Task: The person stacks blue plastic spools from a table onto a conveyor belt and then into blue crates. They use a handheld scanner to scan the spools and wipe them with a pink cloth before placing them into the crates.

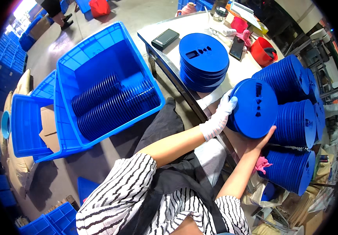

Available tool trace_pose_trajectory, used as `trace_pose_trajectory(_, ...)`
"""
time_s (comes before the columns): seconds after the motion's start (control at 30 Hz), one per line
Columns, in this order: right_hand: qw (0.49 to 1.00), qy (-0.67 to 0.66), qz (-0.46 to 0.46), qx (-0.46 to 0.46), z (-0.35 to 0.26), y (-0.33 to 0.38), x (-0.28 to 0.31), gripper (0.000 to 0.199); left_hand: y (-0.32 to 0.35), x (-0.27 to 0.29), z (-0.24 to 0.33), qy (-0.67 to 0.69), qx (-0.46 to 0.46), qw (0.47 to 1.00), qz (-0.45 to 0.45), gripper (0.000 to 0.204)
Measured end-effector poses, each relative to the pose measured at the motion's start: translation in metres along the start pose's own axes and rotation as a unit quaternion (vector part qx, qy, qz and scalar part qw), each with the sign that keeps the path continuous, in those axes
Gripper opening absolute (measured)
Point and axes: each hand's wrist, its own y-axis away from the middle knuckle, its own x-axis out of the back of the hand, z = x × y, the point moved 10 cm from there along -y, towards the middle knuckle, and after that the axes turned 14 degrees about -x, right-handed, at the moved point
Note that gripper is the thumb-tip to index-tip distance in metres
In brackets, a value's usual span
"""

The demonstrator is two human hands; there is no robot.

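crates (105, 59) and stacked discs (204, 62) show a factory workshop.

one head-worn fisheye looks down from above.

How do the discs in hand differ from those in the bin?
The held discs form one short stack; the bin discs stand on edge in two rows. The held discs show a face with dark markings; the bin discs show mostly rims. Both are blue and round.
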Motion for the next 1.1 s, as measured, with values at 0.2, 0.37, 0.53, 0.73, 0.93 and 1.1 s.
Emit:
trace_pose_trajectory(0.2, 0.874, -0.049, -0.479, 0.059, -0.007, 0.105, -0.077, 0.081, 0.034, -0.017, 0.098, 0.136, -0.092, 0.986, -0.032, 0.083)
trace_pose_trajectory(0.37, 0.896, 0.039, -0.426, 0.122, 0.029, 0.123, -0.106, 0.083, 0.066, 0.031, 0.187, 0.199, -0.119, 0.973, 0.012, 0.078)
trace_pose_trajectory(0.53, 0.851, 0.342, -0.283, 0.281, 0.090, 0.161, -0.230, 0.079, 0.086, 0.137, 0.208, 0.377, -0.097, 0.917, 0.085, 0.069)
trace_pose_trajectory(0.73, 0.662, 0.638, -0.204, 0.337, 0.167, 0.139, -0.352, 0.068, 0.085, 0.236, 0.199, 0.347, -0.113, 0.897, 0.248, 0.073)
trace_pose_trajectory(0.93, 0.481, 0.821, -0.133, 0.278, 0.252, 0.102, -0.424, 0.071, 0.074, 0.266, 0.165, 0.444, -0.044, 0.843, 0.301, 0.081)
trace_pose_trajectory(1.1, 0.366, 0.893, -0.131, 0.226, 0.304, 0.092, -0.462, 0.074, 0.050, 0.275, 0.162, 0.561, -0.077, 0.788, 0.242, 0.085)
